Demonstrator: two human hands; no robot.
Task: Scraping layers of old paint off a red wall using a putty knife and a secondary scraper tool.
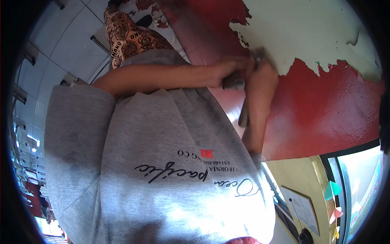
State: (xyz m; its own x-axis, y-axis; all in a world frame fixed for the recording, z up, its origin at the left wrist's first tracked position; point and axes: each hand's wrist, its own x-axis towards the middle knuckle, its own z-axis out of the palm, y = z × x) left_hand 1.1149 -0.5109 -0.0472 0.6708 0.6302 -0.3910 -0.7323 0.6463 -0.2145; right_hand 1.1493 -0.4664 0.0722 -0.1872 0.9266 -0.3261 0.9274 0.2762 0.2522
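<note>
In front of my torso, both hands are together close to a glossy red painted surface with a large, jagged-edged pale patch. My left hand is closed, with a dark object with a greyish rounded end showing beneath it. Right beside it, my right hand is closed at the lower edge of the pale patch. A slim dark handle shows along my right wrist, and a blurred greyish piece shows above the fingers. Motion blur hides the exact kind of these tools.
Pale floor tiles lie at the left, with red flakes near my feet. Metal furniture legs stand there. At the lower right are a yellow wall, a framed board, hanging paper shapes and a window.
</note>
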